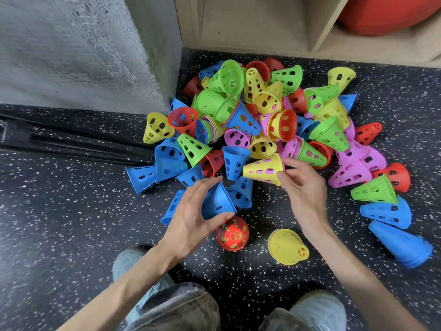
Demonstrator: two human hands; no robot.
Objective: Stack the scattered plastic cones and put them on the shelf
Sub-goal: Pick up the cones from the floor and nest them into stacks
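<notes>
Cones: thin perforated plastic, look light, stiffish, slick; probably nest easily, take them by the wide rim or round the wall. Yellow cone (pixel 263 169), pink one nested inside, is pinched at its rim by the right hand (pixel 304 187), near edge of the pile (pixel 257 120) on the floor (pixel 71 211). Left hand (pixel 193 216) grasps a blue cone (pixel 218 203) round the wall, just above a red cone (pixel 232 233). Shelf (pixel 250 27) far side: left bay shows nothing inside, right bay holds a red ball (pixel 386 13).
</notes>
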